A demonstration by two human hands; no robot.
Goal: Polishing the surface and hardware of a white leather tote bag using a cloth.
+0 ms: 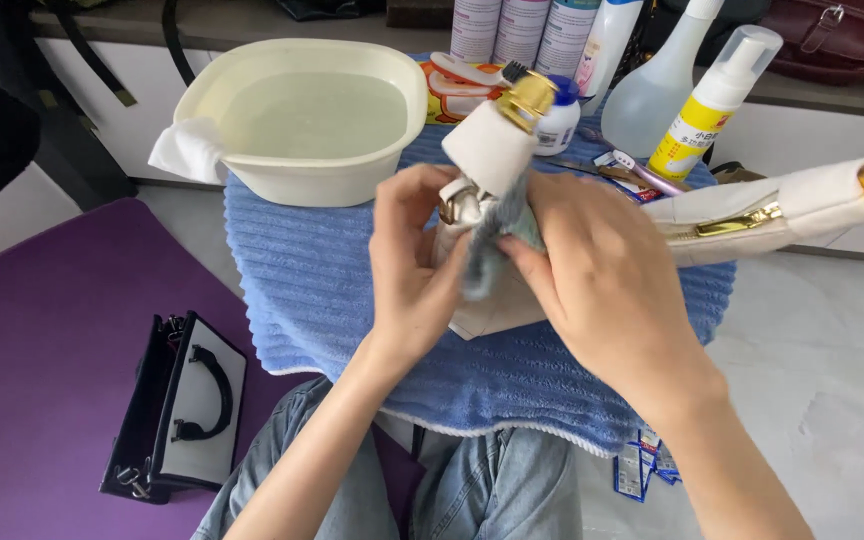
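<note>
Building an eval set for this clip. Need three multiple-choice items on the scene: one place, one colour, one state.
1. Where is the basin?
A. On the purple mat
B. At the far left end of the blue towel
C. On the person's lap

2. What colour is the bag being handled?
A. Cream white with gold fittings
B. Black
C. Red

3. What is in the basin?
A. Nothing
B. Clear water
C. Bottles

Answers:
1 B, it stands at the towel's far left edge.
2 A, pale body, gold zip and clasp.
3 B, a water surface shows inside.

The left hand steadies the bag; the right hand presses a cloth to it.
</note>
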